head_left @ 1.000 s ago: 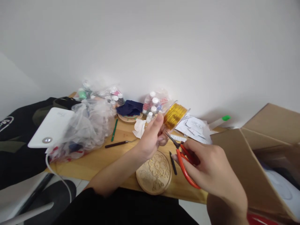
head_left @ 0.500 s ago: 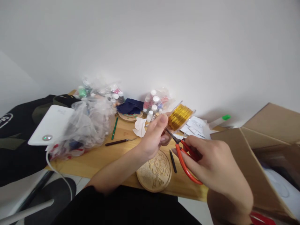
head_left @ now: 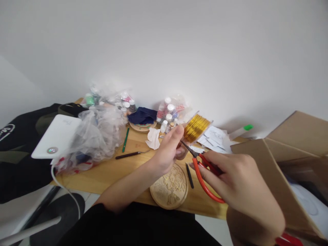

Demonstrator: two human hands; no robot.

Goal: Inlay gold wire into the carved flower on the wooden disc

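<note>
My left hand (head_left: pixel 171 147) is closed around the near edge of a clear spool of gold wire (head_left: pixel 196 128), thumb on top. In my right hand (head_left: pixel 230 174) are orange-handled scissors (head_left: pixel 205 182), their dark tips close to my left fingers just below the spool. Whether the tips touch a strand of wire, I cannot tell. Under my forearm lies a round wooden board (head_left: pixel 170 189) with a flower pattern outlined in gold, partly covered by my arm. Black tweezers (head_left: pixel 189 176) rest to its right.
An open cardboard box (head_left: pixel 263 177) stands at the right. Plastic bags (head_left: pixel 98 133), a white device (head_left: pixel 57 136) with a cable, a green pen (head_left: pixel 125 140) and a dark-handled hooked tool (head_left: pixel 129 155) are at the left. Bagged bottles (head_left: pixel 169 108) and dark blue cloth (head_left: pixel 142 116) sit by the wall.
My right hand and the scissors have shifted very slightly right and down, with the handles a little wider apart. The left hand and spool are nearly still.
</note>
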